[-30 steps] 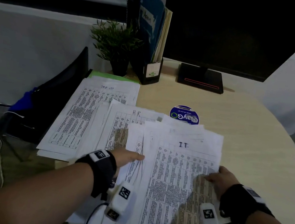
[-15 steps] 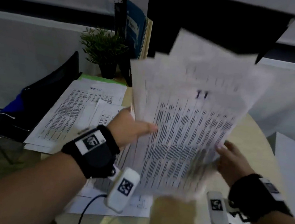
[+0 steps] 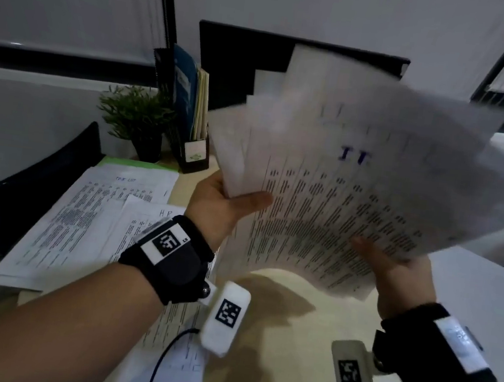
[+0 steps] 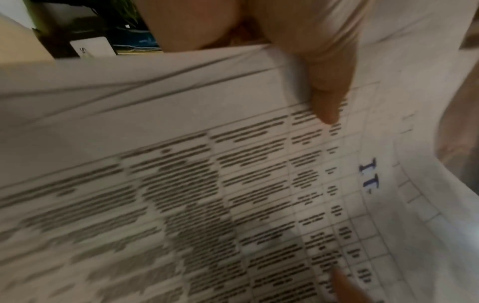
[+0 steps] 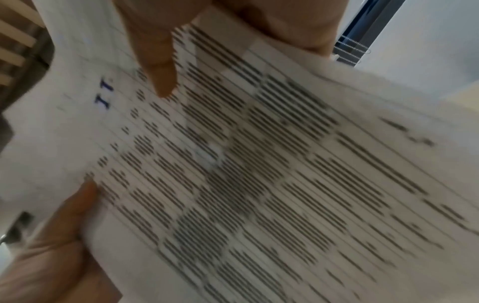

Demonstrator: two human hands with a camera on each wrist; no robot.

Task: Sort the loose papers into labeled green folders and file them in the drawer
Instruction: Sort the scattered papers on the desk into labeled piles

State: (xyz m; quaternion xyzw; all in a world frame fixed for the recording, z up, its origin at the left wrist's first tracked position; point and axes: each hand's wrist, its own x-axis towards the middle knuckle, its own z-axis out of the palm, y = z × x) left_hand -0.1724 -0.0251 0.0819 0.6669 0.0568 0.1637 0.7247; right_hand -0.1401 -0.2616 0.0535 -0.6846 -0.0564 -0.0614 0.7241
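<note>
1. Overhead, both hands held a fanned sheaf of papers marked "IT" [image 3: 354, 203] above the desk [image 3: 280, 289].
2. Left hand [image 3: 223, 206] pinched its left edge; right hand [image 3: 394, 265] gripped the lower right.
3. Green folder [image 3: 130, 163] lay far left under the other paper piles [image 3: 82, 217], nearer the left hand.

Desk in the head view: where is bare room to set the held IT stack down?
Bare desk lies under the IT stack, between both hands: left, right. Left side is crowded: HR sheet and another pile. Back left holds the plant and file holder.
</note>
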